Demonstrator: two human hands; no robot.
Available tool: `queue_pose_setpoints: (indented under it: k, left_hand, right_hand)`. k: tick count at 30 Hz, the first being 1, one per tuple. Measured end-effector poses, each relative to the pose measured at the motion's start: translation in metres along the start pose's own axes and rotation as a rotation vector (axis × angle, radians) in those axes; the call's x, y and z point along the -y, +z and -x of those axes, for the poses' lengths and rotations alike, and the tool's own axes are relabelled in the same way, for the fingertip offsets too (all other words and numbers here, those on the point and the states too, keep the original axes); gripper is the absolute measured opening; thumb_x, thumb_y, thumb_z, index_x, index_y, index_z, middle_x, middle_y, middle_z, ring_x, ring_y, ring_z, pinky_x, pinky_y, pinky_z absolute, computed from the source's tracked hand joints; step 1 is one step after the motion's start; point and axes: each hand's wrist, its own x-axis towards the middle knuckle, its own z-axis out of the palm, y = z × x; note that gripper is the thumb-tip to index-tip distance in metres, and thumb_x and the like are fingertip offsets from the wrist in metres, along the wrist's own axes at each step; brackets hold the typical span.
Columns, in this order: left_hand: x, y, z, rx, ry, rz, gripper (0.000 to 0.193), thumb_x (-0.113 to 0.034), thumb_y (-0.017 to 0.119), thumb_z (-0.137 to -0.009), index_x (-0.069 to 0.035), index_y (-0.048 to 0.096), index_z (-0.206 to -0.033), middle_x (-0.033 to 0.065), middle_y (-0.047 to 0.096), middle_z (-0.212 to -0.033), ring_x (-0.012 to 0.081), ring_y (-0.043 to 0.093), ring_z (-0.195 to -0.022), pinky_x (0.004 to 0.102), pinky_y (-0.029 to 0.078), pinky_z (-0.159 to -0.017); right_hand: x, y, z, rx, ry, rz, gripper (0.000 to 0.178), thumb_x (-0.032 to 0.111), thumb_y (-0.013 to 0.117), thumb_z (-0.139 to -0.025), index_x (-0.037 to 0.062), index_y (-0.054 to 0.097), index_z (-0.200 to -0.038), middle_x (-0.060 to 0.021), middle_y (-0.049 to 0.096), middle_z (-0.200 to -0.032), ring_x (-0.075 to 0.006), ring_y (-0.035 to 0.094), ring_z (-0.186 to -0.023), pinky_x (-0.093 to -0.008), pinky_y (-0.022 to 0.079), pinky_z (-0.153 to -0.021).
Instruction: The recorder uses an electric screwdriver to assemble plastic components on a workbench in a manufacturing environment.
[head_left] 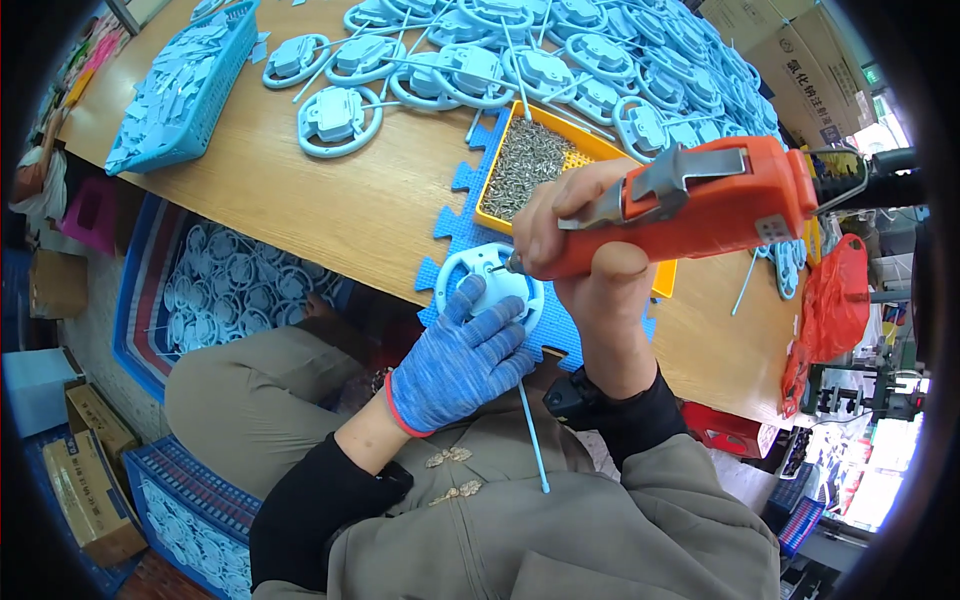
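Note:
My left hand (460, 365), in a blue knit glove with a red cuff, holds a light-blue round plastic part (536, 300) at the front edge of a blue foam mat (470, 228). Its fingers press across the part's face; the thumb is hidden. A thin blue rod (532, 430) extends from beneath that hand toward my lap. My bare right hand (590, 240) is closed around an orange electric screwdriver (690, 205) with a metal lever. The screwdriver's tip points at the part, close to a hole beside my gloved fingers. Behind, a yellow tray (492, 208) contains many small screws (530, 160).
Similar blue parts (480, 70) with rods pile across the table's far side. A blue basket (190, 110) of flat pieces stands at left. Below it, a crate (150, 345) holds more parts. A red plastic bag (838, 310) hangs at right. Cardboard boxes (90, 490) stand lower left.

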Motion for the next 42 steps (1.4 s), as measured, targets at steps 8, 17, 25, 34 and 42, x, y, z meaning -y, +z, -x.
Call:
queue_pose_setpoints:
  k: [8, 17, 25, 34, 42]
  left_hand:
    - [0.001, 0.008, 0.003, -0.080, -0.029, 0.042, 0.015, -0.018, 0.063, -0.070, -0.019, 0.067, -0.085, 0.0017, 0.062, -0.093, 0.0240, 0.056, -0.107, 0.0576, 0.028, -0.102]
    - [-0.001, -0.030, -0.013, 0.039, 0.018, -0.103, 0.011, -0.019, 0.065, -0.067, -0.020, 0.062, -0.078, -0.0022, 0.058, -0.082, 0.0202, 0.055, -0.092, 0.0516, 0.038, -0.098]
    - [0.048, -0.129, 0.067, 0.274, -0.307, -0.505, 0.019, -0.019, 0.069, -0.068, -0.011, 0.064, -0.085, 0.0093, 0.058, -0.081, 0.0312, 0.054, -0.090, 0.0535, 0.035, -0.098]
    - [0.126, -0.143, 0.044, 0.172, -0.444, -0.456, 0.048, -0.011, 0.074, -0.069, -0.006, 0.058, -0.114, 0.0159, 0.057, -0.107, 0.0325, 0.055, -0.101, 0.0387, 0.042, -0.093]
    - [0.235, -0.087, -0.008, 0.113, -0.612, -0.313, 0.060, -0.011, 0.070, -0.077, -0.006, 0.046, -0.132, 0.0171, 0.046, -0.132, 0.0302, 0.047, -0.121, 0.0354, 0.040, -0.100]
  right_hand:
    - [-0.013, 0.008, 0.003, -0.009, 0.003, -0.019, 0.055, 0.051, 0.070, -0.076, 0.0036, 0.049, -0.094, -0.0066, 0.053, -0.063, -0.0153, 0.051, -0.054, -0.0265, 0.041, -0.047]
    - [-0.004, -0.012, -0.002, -0.003, 0.058, -0.009, 0.056, 0.056, 0.064, -0.080, 0.0041, 0.047, -0.094, -0.0058, 0.051, -0.063, -0.0152, 0.053, -0.057, -0.0261, 0.043, -0.050]
    - [0.023, -0.105, -0.001, -0.278, -0.133, 0.094, 0.056, 0.059, 0.059, -0.081, 0.0055, 0.049, -0.096, -0.0053, 0.051, -0.068, -0.0163, 0.049, -0.060, -0.0319, 0.042, -0.060]
    - [-0.002, -0.120, -0.001, -0.312, -0.173, -0.031, 0.040, 0.037, 0.068, -0.083, 0.0025, 0.051, -0.095, -0.0061, 0.054, -0.062, -0.0138, 0.054, -0.056, -0.0239, 0.041, -0.047]
    - [-0.009, -0.120, -0.003, -0.300, -0.165, -0.005, 0.042, 0.040, 0.067, -0.083, 0.0032, 0.051, -0.093, -0.0061, 0.053, -0.061, -0.0135, 0.052, -0.054, -0.0237, 0.041, -0.045]
